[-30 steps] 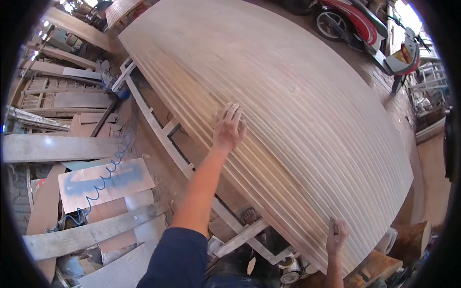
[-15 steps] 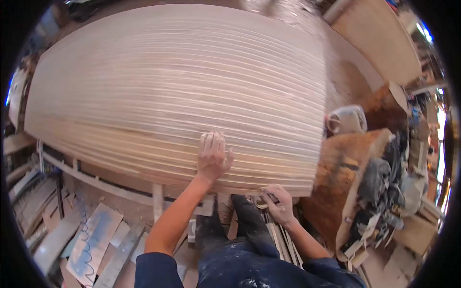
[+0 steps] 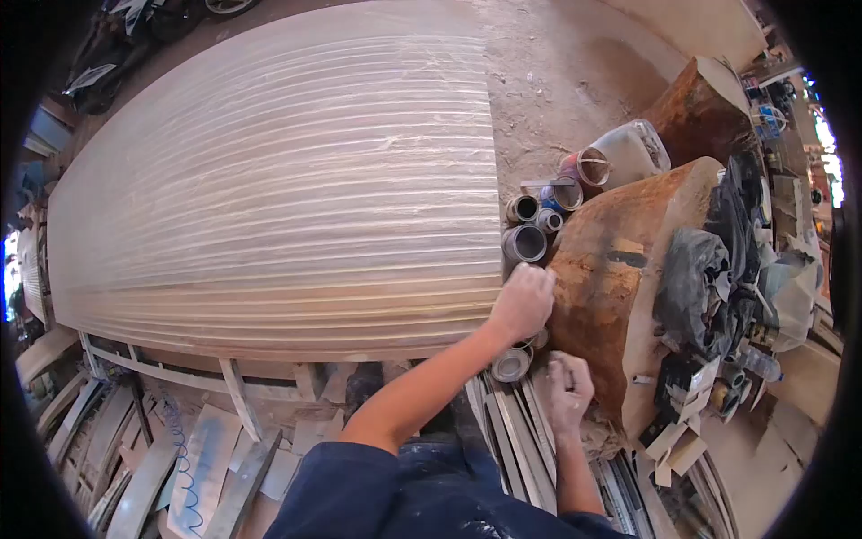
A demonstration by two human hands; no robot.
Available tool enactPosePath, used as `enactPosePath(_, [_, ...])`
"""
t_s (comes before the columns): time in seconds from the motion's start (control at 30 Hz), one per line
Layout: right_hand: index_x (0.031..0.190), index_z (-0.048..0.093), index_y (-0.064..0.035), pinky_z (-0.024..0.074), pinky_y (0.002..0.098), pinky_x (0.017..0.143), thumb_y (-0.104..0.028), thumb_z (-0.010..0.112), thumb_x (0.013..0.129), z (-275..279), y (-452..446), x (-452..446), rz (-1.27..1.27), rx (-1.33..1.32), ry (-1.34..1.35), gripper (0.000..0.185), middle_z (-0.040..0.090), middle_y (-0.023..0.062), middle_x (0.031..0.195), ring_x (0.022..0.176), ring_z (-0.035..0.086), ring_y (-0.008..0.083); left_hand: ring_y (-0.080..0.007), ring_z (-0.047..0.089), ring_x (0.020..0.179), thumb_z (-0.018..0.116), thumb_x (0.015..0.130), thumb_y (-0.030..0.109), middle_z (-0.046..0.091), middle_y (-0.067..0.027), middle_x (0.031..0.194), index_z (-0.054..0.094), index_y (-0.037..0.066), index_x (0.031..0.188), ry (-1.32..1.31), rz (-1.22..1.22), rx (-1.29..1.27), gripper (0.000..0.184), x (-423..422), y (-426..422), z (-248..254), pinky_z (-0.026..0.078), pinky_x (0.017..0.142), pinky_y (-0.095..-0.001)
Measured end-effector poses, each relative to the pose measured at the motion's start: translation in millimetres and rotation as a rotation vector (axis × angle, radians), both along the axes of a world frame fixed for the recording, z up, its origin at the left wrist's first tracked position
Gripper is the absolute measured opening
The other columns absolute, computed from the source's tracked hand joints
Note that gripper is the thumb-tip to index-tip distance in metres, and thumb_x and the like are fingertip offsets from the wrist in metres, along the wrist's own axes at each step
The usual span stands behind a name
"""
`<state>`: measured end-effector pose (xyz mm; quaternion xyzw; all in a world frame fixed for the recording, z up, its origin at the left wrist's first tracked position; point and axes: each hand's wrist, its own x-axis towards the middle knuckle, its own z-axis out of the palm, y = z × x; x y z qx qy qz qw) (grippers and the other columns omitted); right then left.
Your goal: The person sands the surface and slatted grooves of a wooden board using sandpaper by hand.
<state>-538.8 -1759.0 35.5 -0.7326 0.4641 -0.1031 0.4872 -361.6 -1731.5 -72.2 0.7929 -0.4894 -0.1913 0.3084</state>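
Note:
A wide grooved wooden panel (image 3: 305, 198), dusted pale, lies in front of me. My left hand (image 3: 524, 301) reaches across to its right corner, above some cans, with fingers curled; anything inside them is hidden. Below and to the right, my right hand (image 3: 568, 395) is raised beside the brown wood slab (image 3: 597, 278), fingers bent in toward the thumb. I cannot make out what is in it. A can with a pale round top (image 3: 512, 365) sits just left of my right hand.
Several open cans (image 3: 524, 242) and a whitish plastic jug (image 3: 633, 148) stand between panel and slab. Black plastic bags (image 3: 696, 292) lie right of the slab. Long wood strips (image 3: 516, 440) lie near my legs, with scrap boards (image 3: 211, 463) on the left floor.
My view has turned right. My left hand has left the panel's surface and moved right to the corner by the cans. My right hand has moved off the panel's edge toward the slab.

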Motion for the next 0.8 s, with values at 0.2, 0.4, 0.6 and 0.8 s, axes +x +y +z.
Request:
enactPosePath(0.2, [0.110,0.070,-0.0008,0.0538,0.0328,0.079,0.004,0.068,0.091,-21.6,-72.2,84.2,0.515,-0.318,-0.184,0.019,0.068,0.0112,0.105,0.089,0.066,0.0216,-0.0402,0.043,0.142,0.066,0.090,0.022,0.050,-0.0215,0.149,0.055,0.003,0.143,-0.035,0.298,-0.160,0.058,-8.2,97.8,7.4,0.030,0.120,-0.0574])
enactPosePath(0.4, [0.110,0.071,-0.0086,0.0511,0.0428,0.088,-0.004,0.070,0.075,-76.4,-87.7,195.0,1.257,-0.572,-0.232,0.035,0.067,0.0061,0.102,0.102,0.063,0.0291,-0.0341,0.051,0.136,0.060,0.094,0.021,0.059,-0.0155,0.139,0.060,0.002,0.139,-0.448,0.443,0.198,0.049,69.9,246.6,2.8,0.031,0.120,-0.0550])
enactPosePath(0.6, [0.108,0.070,-0.0115,0.0515,0.0409,0.089,-0.011,0.068,0.078,-88.9,-88.1,207.3,1.370,-0.607,-0.265,0.030,0.066,0.0050,0.103,0.101,0.063,0.0257,-0.0347,0.060,0.123,0.058,0.093,0.012,0.065,-0.0158,0.127,0.068,0.001,0.127,-0.540,0.640,0.175,0.037,107.3,341.4,-8.3,0.035,0.115,-0.0540])
enactPosePath(0.8, [0.123,0.064,-0.0067,0.0515,0.0418,0.092,-0.008,0.064,0.084,-141.7,120.7,283.8,1.404,-0.655,-0.485,0.040,0.062,0.0116,0.105,0.104,0.062,0.0294,-0.0326,0.059,0.122,0.057,0.093,0.010,0.065,-0.0144,0.123,0.068,0.001,0.124,-0.537,0.684,0.161,0.034,110.0,343.9,-11.4,0.036,0.113,-0.0534])
